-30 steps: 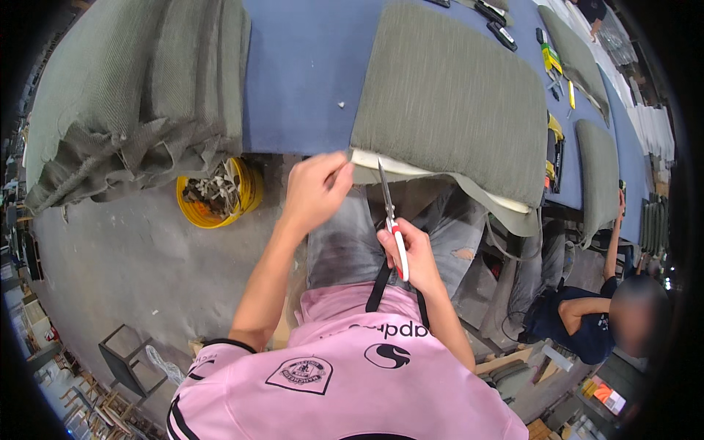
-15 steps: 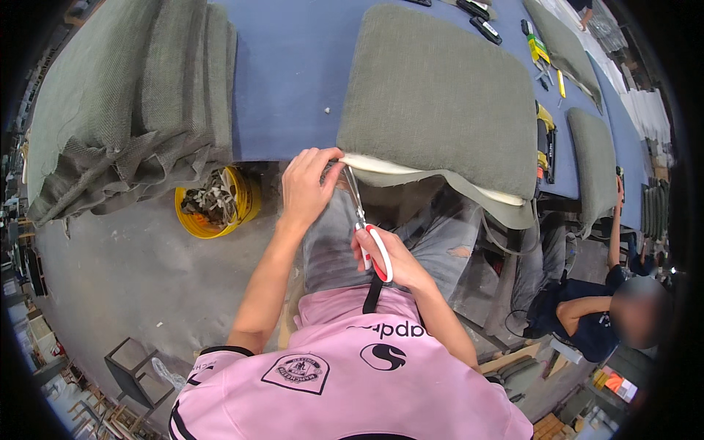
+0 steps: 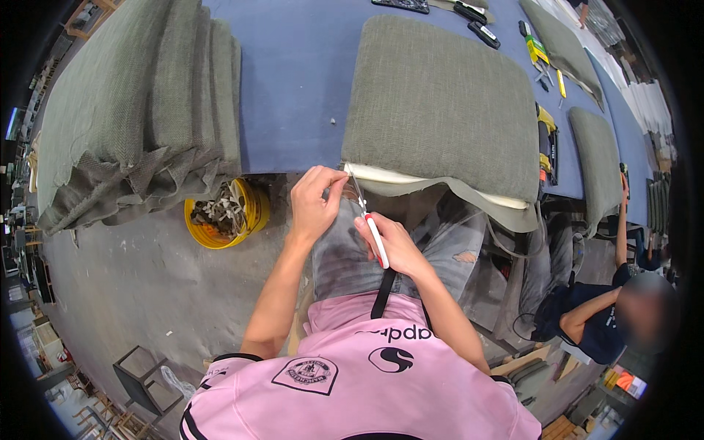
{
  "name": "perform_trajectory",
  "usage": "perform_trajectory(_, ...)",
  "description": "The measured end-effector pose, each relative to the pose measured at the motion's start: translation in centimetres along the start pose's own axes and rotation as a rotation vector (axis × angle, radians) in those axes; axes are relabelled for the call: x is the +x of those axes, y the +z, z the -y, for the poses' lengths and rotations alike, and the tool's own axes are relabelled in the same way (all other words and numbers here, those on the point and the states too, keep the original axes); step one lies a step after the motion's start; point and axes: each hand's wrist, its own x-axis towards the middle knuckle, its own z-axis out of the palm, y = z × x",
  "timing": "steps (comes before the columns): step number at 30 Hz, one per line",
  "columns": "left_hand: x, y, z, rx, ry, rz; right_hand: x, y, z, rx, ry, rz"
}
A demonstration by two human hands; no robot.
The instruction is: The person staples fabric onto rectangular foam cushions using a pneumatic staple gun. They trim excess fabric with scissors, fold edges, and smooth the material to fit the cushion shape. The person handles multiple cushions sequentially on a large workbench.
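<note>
A grey-green fabric cushion (image 3: pixel 444 103) lies at the table's near edge. Along its near side, white padding (image 3: pixel 389 174) shows above a hanging flap of fabric (image 3: pixel 477 202). My left hand (image 3: pixel 314 205) is closed in a pinch at the cushion's near left corner; what sits between the fingertips is too small to make out. In my right hand (image 3: pixel 396 246) is a pair of scissors (image 3: pixel 375 231) with red and white handles. Their narrow blades point up to that same corner, beside my left fingertips, and look drawn together.
Several folded grey-green covers (image 3: pixel 147 88) are piled at the left of the blue table (image 3: pixel 290 95). Below stands a yellow bucket (image 3: pixel 257 209) of scraps. A yellow-and-black tool (image 3: pixel 545 143) lies right of the cushion. Another person (image 3: pixel 587 323) works beside a further cushion (image 3: pixel 595 158).
The scissors' handles have come together and the blades have closed at the corner. My left hand still pinches there. The whole view has shifted slightly.
</note>
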Motion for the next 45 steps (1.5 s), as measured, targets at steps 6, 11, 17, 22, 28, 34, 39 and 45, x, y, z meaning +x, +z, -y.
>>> perform_trajectory(6, -1.6, -0.2, 0.0, -0.199, -0.156, -0.159, -1.3, 1.5, -2.1, 0.107, -0.035, -0.075)
perform_trajectory(11, -1.4, -1.5, -0.4, -0.38, -0.419, -0.17, -4.2, 2.5, -4.0, 0.367, 0.001, 0.028)
perform_trajectory(17, 0.1, -0.7, -1.2, -0.097, -0.527, 0.142, -6.9, 2.9, -3.9, 0.333, 0.003, 0.188)
perform_trajectory(22, -0.1, -0.8, -0.1, -0.261, -0.591, 0.291, -8.2, 3.8, -3.5, 0.289, 0.028, 0.247)
perform_trajectory(28, -2.4, -0.7, -1.8, -0.061, -0.497, 0.21, -6.6, 5.0, -1.2, 0.28, 0.048, 0.145)
perform_trajectory(34, -2.3, -0.9, -2.4, 0.038, -0.375, 0.174, -2.5, 5.0, 0.2, 0.239, -0.064, 0.091)
perform_trajectory(39, -2.2, -1.0, -2.5, 0.031, -0.416, 0.175, -0.9, 5.5, -0.8, 0.273, -0.057, 0.041)
perform_trajectory(45, -2.7, -0.9, -2.4, 0.035, -0.396, 0.161, 0.1, 6.4, -1.5, 0.384, -0.115, -0.036)
